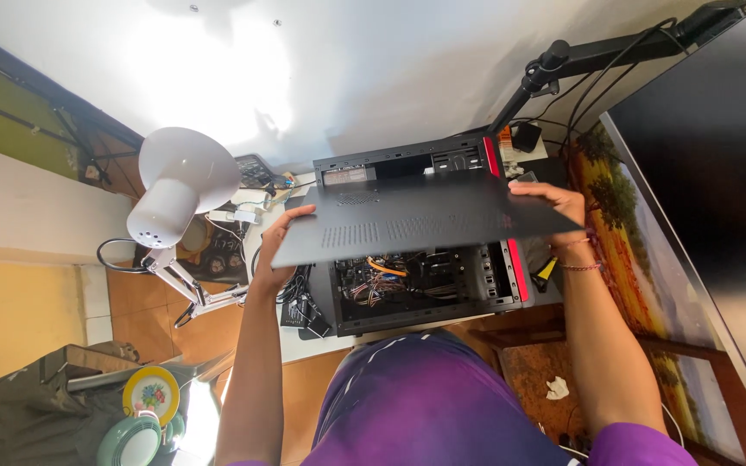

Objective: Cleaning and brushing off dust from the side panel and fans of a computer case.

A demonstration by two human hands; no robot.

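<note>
Both arms reach forward from the purple-clad lap, nearly straight, forearms bare; the left hand (274, 250) grips the near left corner of the side panel (416, 220), fingers curled over its edge and thumb beneath; the right hand (559, 207) clasps the panel's right end, fingers spread along the top edge, wrist bent back, two thin bracelets on it.

The side panel, one dark metal sheet with rows of vent slots, is held level above the computer case (429, 276), not resting on it; it covers the case's middle and leaves both long sides exposed.

One computer case lies open on its side; orange and mixed cables show inside it, below the panel; two red trim strips run along its right end.

Left of the case: one white desk lamp (174, 185) on a jointed arm, and a tangle of black cables just beside the case wall.

Right of the case: one large dark screen (718, 173); one black monitor arm (597, 56) rises beyond the case's far right corner.

Well left of the case and nearer the wearer: two plates, one yellow with a flower pattern (151, 393), one green (131, 440).
</note>
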